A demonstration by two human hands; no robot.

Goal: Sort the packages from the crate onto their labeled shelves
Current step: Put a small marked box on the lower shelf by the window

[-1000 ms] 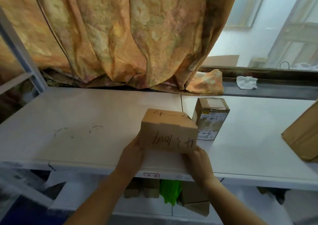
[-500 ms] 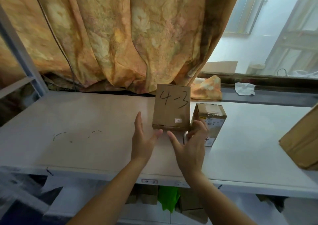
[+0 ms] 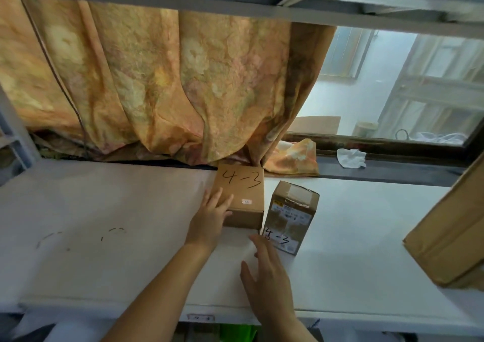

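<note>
Package "4-3" (image 3: 239,193) | 12 o'clock of hands | left hand (image 3: 209,217) flat against it, nearer | right hand (image 3: 267,276) open, empty

Brown "4-3" box (image 3: 239,195) on shelf (image 3: 104,237)

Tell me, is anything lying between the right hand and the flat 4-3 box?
No. In the head view, only bare white shelf shows between the right hand and the flat box.

Box (image 3: 241,192) farther back, right hand (image 3: 267,276) off.
</note>
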